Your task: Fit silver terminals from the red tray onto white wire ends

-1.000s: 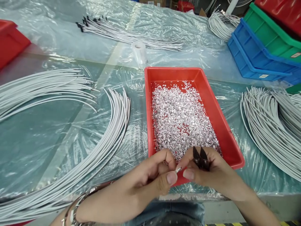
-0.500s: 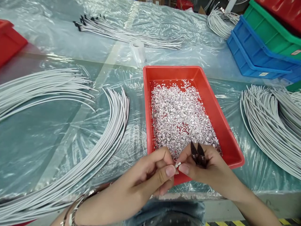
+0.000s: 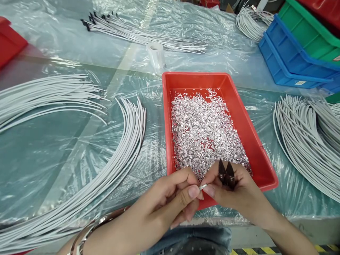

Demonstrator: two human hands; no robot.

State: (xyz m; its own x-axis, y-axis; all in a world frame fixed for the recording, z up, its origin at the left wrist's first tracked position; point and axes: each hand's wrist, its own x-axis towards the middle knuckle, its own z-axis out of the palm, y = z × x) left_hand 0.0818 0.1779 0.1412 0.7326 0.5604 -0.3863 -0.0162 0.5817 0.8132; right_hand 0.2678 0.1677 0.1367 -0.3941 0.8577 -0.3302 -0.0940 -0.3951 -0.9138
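Note:
Over the near edge of the red tray, my left hand [image 3: 176, 198] pinches the end of a thin white cable [image 3: 203, 186] between thumb and forefinger. Only a short, shiny tip of it shows; the rest is hidden by my fingers. My right hand [image 3: 228, 186] is closed, its thumb and forefinger touching that tip. Held in its palm is a pair of dark snips [image 3: 226, 174], the two pointed blades sticking up, slightly apart. Beneath both hands, the red tray [image 3: 255, 141] holds a loose layer of small silvery scraps [image 3: 204, 131].
White cable bundles lie at left [image 3: 124, 145] and right [image 3: 305, 138]. Behind the tray are a clear film roll [image 3: 156, 56] and black-tipped cables [image 3: 138, 35]. Stacked blue bins [image 3: 294, 60] stand at the back right, a red bin [image 3: 10, 42] at far left.
My hands stay together in nearly the same pinch, with the right hand and snips a touch farther right. The view has shifted slightly.

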